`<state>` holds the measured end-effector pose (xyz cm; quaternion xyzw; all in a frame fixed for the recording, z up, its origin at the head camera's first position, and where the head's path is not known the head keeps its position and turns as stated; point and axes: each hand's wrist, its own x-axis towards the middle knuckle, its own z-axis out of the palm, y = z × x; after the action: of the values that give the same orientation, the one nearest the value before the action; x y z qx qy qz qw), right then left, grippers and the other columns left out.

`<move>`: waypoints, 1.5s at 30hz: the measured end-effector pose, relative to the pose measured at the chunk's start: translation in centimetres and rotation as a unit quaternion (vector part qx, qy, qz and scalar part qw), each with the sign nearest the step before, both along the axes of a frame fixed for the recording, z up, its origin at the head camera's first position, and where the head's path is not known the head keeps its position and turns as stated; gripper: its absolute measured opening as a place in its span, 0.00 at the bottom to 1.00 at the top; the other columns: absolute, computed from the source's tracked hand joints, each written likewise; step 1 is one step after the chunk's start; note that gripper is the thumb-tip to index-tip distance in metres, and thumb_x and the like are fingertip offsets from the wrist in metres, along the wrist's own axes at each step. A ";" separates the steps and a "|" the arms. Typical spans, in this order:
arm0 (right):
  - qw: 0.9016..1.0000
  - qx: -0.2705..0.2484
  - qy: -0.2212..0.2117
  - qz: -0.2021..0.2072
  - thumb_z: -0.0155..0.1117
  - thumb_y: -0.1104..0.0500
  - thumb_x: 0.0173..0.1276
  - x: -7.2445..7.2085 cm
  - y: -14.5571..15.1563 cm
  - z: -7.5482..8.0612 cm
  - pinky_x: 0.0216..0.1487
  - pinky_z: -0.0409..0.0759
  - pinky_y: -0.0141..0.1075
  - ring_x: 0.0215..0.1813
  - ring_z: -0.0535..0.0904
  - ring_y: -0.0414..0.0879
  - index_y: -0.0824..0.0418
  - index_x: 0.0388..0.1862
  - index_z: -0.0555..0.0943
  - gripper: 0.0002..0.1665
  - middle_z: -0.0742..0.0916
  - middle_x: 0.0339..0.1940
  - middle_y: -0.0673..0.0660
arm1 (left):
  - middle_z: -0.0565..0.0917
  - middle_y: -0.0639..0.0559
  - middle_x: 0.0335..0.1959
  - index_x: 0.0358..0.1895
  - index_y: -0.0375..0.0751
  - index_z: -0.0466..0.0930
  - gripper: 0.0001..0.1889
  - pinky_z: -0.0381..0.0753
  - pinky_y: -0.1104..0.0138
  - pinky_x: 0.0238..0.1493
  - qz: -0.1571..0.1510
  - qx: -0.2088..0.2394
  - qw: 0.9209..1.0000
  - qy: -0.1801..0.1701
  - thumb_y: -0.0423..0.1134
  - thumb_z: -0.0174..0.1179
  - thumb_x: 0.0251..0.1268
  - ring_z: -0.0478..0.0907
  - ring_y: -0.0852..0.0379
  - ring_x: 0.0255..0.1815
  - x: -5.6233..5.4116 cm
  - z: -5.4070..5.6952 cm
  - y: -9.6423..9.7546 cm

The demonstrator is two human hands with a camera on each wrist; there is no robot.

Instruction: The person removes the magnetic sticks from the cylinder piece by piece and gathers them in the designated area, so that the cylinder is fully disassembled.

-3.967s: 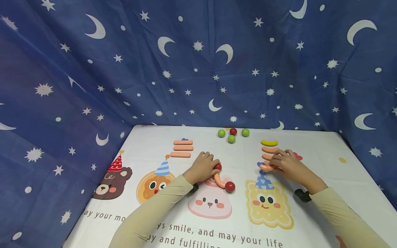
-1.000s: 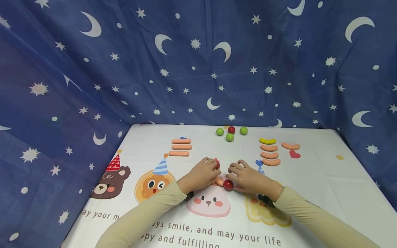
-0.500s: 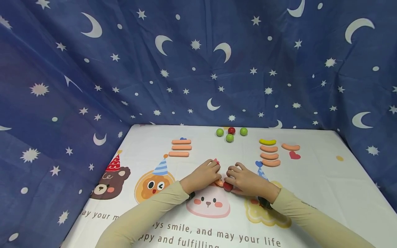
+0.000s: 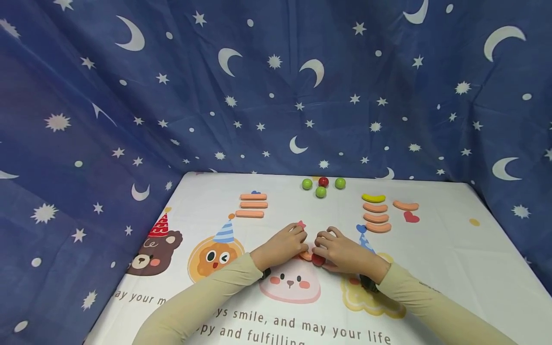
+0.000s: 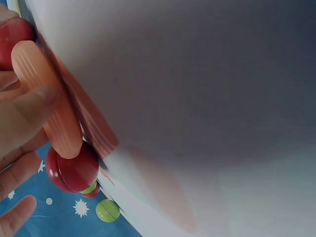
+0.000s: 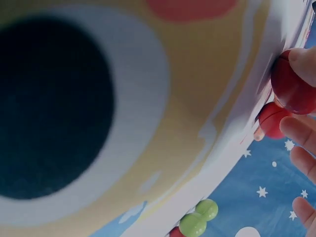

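Observation:
My left hand [image 4: 282,244] is above the pink printed face, thumb pressed on a curved toy sausage [image 5: 66,131] with fingers behind it. In the head view only a short piece of this sausage shows between the hands. A seamed red ball [image 5: 76,170] sits at its far end, by the left fingers; the hand hides it in the head view. My right hand [image 4: 347,249] pinches another red ball [image 6: 291,91] with its thumb and a finger at the sausage's near end. Whether the sausage touches both balls is hard to tell.
Three straight toy sausages [image 4: 253,205] lie stacked at back left. Several green balls [image 4: 321,192] and a red ball [image 4: 323,181] are at the back middle. Rightward, a yellow banana-shaped piece [image 4: 373,198] heads a column of curved sausages [image 4: 376,218]; one curved sausage [image 4: 406,205] lies apart.
My right hand has left the curved-sausage column, where one sausage now lies apart, and moved left to the near red ball. Its fingers have closed on it. The left hand has barely moved.

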<state>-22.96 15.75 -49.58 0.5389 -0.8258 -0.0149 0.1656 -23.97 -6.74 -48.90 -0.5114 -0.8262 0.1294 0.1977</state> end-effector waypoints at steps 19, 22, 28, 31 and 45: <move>0.993 -0.049 -0.082 -0.074 0.71 0.45 0.51 -0.2 1.0 -0.3 0.52 0.70 0.48 0.48 0.74 0.47 0.54 0.44 0.81 0.23 0.82 0.39 0.51 | 0.78 0.61 0.32 0.30 0.60 0.84 0.06 0.68 0.65 0.59 0.039 -0.020 0.999 -0.025 0.43 0.59 0.60 0.73 0.61 0.41 1.9 -0.2 0.2; 0.988 -0.058 -0.116 -0.086 0.70 0.45 0.53 -0.2 1.0 -0.3 0.52 0.69 0.49 0.48 0.74 0.47 0.54 0.44 0.81 0.22 0.82 0.40 0.52 | 0.78 0.60 0.32 0.29 0.59 0.83 0.04 0.69 0.65 0.59 0.044 -0.012 0.998 -0.036 0.44 0.61 0.60 0.74 0.60 0.42 2.0 -0.2 0.2; 0.979 -0.076 -0.166 -0.091 0.72 0.48 0.51 -0.7 1.1 -0.2 0.52 0.68 0.50 0.50 0.74 0.48 0.53 0.46 0.81 0.24 0.82 0.43 0.52 | 0.79 0.58 0.35 0.33 0.57 0.84 0.03 0.68 0.65 0.61 0.057 -0.006 0.997 -0.053 0.45 0.61 0.60 0.75 0.59 0.44 2.1 -0.2 0.1; 0.975 -0.074 -0.187 -0.095 0.73 0.49 0.50 -1.0 1.2 -0.1 0.53 0.67 0.50 0.52 0.73 0.48 0.52 0.48 0.80 0.25 0.81 0.45 0.52 | 0.79 0.58 0.35 0.33 0.57 0.84 0.04 0.68 0.65 0.60 0.061 -0.004 0.996 -0.057 0.44 0.60 0.61 0.74 0.59 0.44 2.1 -0.1 0.1; 0.982 -0.066 -0.164 -0.064 0.71 0.52 0.51 -1.1 1.2 0.0 0.53 0.68 0.48 0.51 0.72 0.46 0.50 0.47 0.81 0.22 0.82 0.43 0.49 | 0.77 0.58 0.33 0.28 0.57 0.83 0.05 0.69 0.66 0.56 0.048 0.022 0.997 -0.056 0.44 0.60 0.60 0.72 0.59 0.39 1.9 -0.1 0.0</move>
<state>-24.06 16.96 -49.54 0.4683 -0.8735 0.1179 0.0619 -22.06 -6.70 -49.01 -0.4730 -0.8622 0.0922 0.1560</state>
